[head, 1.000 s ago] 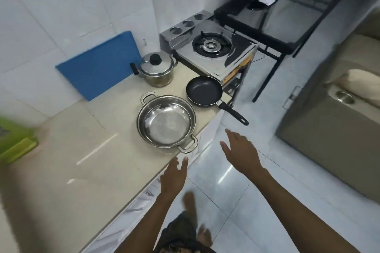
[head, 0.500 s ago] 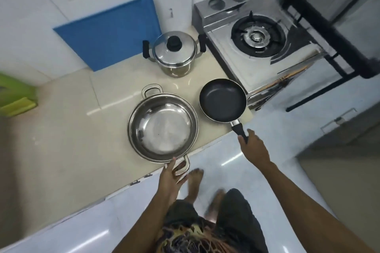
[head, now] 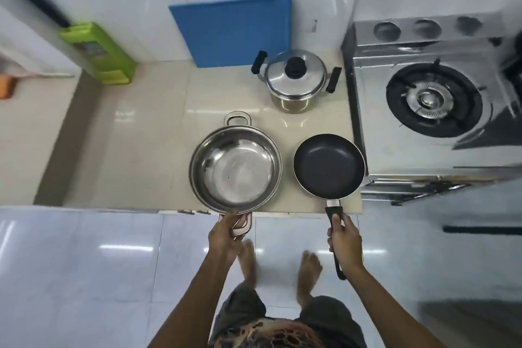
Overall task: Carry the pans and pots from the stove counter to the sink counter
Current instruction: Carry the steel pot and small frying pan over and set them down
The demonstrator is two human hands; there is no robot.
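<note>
A wide steel pot [head: 236, 168] with two loop handles sits at the counter's front edge. My left hand [head: 226, 237] grips its near handle, which sticks out over the floor. To its right lies a black frying pan [head: 329, 165], its long black handle pointing toward me. My right hand [head: 345, 243] is closed around that handle. Behind them, near the wall, stands a small lidded steel pot [head: 295, 80] with black side handles and a black knob.
A beige counter [head: 141, 150] holds the cookware. A gas stove [head: 435, 102] stands to the right. A blue board [head: 231, 29] leans on the tiled wall. A green container [head: 97, 54] sits at the back left. White floor tiles lie below.
My left hand has closed on the steel pot's near handle and my right hand has wrapped around the pan handle. The view has shifted to look straight down at the counter.
</note>
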